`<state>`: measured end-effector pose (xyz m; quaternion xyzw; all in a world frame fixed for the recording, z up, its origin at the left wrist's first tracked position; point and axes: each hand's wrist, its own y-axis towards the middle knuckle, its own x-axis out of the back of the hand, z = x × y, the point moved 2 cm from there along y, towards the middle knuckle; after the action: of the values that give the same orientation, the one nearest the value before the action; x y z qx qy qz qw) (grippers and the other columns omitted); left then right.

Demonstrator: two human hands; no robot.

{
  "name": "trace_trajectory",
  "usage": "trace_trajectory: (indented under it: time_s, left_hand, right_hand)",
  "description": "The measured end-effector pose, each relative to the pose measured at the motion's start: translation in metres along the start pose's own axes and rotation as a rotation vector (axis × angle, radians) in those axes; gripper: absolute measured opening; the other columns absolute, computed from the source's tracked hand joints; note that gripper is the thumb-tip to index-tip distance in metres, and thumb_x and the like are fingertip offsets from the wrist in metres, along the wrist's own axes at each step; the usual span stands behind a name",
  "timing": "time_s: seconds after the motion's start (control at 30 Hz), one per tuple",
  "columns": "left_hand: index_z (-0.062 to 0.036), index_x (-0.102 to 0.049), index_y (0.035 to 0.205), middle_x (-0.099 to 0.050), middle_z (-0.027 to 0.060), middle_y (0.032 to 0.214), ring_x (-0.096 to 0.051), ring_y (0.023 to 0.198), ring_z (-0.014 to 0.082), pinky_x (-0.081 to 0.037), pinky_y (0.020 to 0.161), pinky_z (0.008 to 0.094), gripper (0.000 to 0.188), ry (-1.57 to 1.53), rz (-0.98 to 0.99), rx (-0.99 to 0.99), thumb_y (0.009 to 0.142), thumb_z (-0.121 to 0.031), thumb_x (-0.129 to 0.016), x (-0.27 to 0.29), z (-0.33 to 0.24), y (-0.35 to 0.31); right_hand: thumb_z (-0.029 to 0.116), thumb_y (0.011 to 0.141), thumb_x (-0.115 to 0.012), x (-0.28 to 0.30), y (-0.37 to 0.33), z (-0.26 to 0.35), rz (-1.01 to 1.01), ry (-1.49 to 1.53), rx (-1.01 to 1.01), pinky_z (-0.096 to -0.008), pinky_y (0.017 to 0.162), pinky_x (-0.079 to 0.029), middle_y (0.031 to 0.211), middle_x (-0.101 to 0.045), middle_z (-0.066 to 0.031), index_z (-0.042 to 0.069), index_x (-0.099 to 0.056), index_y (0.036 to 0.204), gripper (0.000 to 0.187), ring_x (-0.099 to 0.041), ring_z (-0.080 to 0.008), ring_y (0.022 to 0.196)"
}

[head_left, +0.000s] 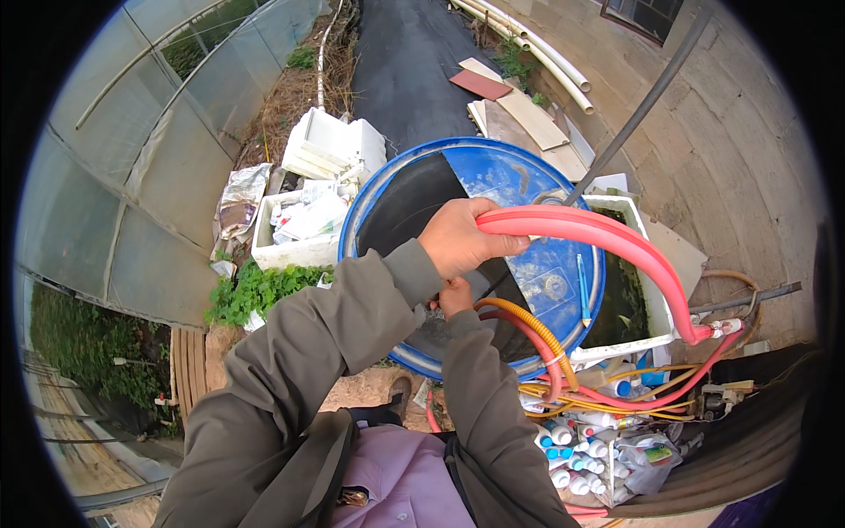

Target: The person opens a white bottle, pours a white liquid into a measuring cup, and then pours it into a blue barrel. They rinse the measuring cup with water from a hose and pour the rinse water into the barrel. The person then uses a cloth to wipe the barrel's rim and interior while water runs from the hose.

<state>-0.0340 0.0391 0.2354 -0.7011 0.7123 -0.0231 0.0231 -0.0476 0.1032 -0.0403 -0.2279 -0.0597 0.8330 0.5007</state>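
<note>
My left hand (462, 239) is closed around a thick pink-red hose (598, 231) above a blue drum (550, 264). From my grip the hose arcs right and down to a fitting by the wall. Lower down, my right hand (454, 299) is closed over the drum's near part; whatever its fingers hold is mostly hidden. Next to it, an orange ribbed hose (532, 332) and a red hose (531, 340) bend over the drum's rim. The drum's top is part blue, part black (407, 204); I cannot tell whether the black is an opening or a cover. A slim blue tool (584, 290) lies on the blue part.
A white foam box of dark green water (620, 304) stands right of the drum, with a grey pole (638, 104) slanting over. White foam boxes (299, 253) sit left. Several bottles (576, 458) and tangled hoses (629, 405) crowd the lower right. Boards (524, 110) lie beyond.
</note>
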Motion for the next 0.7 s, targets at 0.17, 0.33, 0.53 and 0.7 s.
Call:
trace_trajectory:
  time_s: [0.17,0.33,0.53,0.7]
  left_hand:
    - [0.0022,-0.072,0.107,-0.073,0.0077,0.094,-0.066,0.083,0.0120,-0.052,0.077,0.0279,0.038,-0.019,0.001,0.058,0.080,-0.020,-0.086,-0.002,0.007,0.003]
    - [0.0025,-0.071,0.107,-0.073,0.0082,0.094,-0.066,0.084,0.0131,-0.052,0.078,0.0290,0.039,0.026,0.010,0.034,0.081,-0.022,-0.086,0.000,0.017,0.003]
    - [0.0030,-0.070,0.107,-0.073,0.0093,0.095,-0.067,0.086,0.0137,-0.053,0.080,0.0291,0.037,0.043,0.019,0.048,0.082,-0.021,-0.084,0.014,0.040,-0.003]
    - [0.0027,-0.066,0.114,-0.071,0.0078,0.103,-0.065,0.094,0.0114,-0.053,0.083,0.0272,0.038,-0.017,0.090,0.095,0.086,-0.018,-0.083,0.017,0.061,-0.006]
  right_hand:
    - [0.024,0.100,-0.057,0.002,0.011,-0.017,-0.289,-0.385,0.318,-0.0441,0.060,-0.051,0.076,-0.067,-0.0203,-0.004,-0.064,0.091,0.030,-0.066,-0.0310,0.067]
    - [0.029,0.095,-0.060,0.004,0.012,-0.024,-0.380,-0.949,0.287,-0.0526,0.076,-0.051,0.088,-0.067,-0.0315,-0.006,-0.066,0.088,0.036,-0.065,-0.0499,0.081]
    - [0.024,0.096,-0.060,0.012,-0.010,-0.009,-0.052,-0.380,-0.066,-0.0495,0.081,-0.052,0.092,-0.067,-0.0325,-0.004,-0.069,0.102,0.031,-0.066,-0.0470,0.088]
    - [0.010,0.093,-0.062,0.004,-0.027,0.004,-0.093,-0.836,0.029,-0.0454,0.094,-0.049,0.117,-0.068,-0.0199,0.006,-0.061,0.127,0.035,-0.062,-0.0387,0.117]
